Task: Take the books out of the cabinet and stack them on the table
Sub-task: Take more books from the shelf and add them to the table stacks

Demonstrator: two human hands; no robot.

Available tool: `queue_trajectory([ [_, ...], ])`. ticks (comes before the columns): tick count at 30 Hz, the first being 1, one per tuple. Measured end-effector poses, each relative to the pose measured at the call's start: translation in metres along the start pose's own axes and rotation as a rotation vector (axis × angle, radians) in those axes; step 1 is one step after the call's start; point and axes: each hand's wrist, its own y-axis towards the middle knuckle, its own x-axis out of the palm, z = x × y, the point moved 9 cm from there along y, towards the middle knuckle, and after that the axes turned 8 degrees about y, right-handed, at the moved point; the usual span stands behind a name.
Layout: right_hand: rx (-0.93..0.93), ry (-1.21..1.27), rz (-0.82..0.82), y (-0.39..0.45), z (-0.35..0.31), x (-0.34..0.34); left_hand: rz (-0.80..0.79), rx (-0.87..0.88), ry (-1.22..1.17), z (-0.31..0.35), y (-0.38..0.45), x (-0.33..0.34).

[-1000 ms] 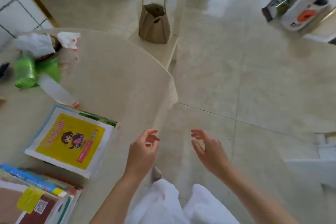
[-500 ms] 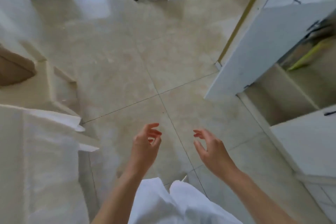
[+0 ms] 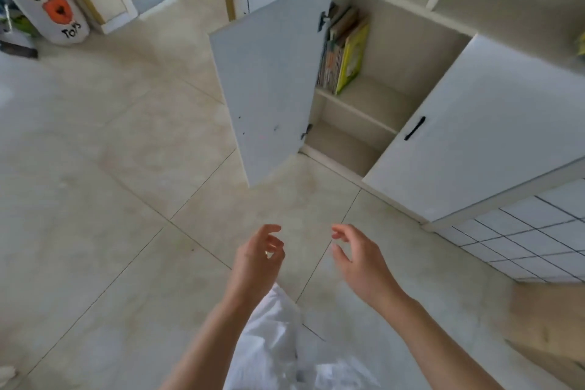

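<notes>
Several books (image 3: 343, 51) stand upright on the upper shelf of the white cabinet (image 3: 392, 51), packed against its left side; the outermost has a yellow-green cover. The cabinet's left door (image 3: 269, 79) hangs wide open and partly hides the books. My left hand (image 3: 258, 258) and my right hand (image 3: 359, 258) hover side by side over the floor, well short of the cabinet. Both are empty, with fingers loosely curled and apart. The table is out of view.
The cabinet's right door (image 3: 474, 130) with a black handle is also swung outward. The lower shelf (image 3: 342, 146) holds nothing. A white toy bin (image 3: 53, 9) stands at the far left near a doorway. Beige tiled floor (image 3: 110, 199) lies between me and the cabinet.
My view has swung from the table with its stacked books, across the floor, to the open cabinet. Both hands stayed empty and kept the same loose pose in front of me.
</notes>
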Motion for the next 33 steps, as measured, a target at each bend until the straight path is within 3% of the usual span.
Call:
queue_trajectory([
  [10, -0.022, 0.046, 0.183, 0.182, -0.037, -0.110, -0.120, 0.118, 0.121, 0.096, 0.170, 0.032],
  [16, -0.019, 0.017, 0.151, 0.288, -0.060, -0.172, -0.171, 0.193, 0.201, 0.154, 0.279, 0.041],
  [23, 0.030, -0.040, 0.156, 0.383, -0.044, -0.230, -0.204, 0.098, 0.139, 0.194, 0.389, 0.068],
  [28, 0.074, -0.092, 0.004, 0.448, -0.015, -0.232, -0.208, -0.012, 0.107, 0.196, 0.439, 0.092],
  [33, 0.268, 0.133, -0.045, 0.521, 0.017, -0.237, -0.156, -0.072, -0.010, 0.206, 0.484, 0.126],
])
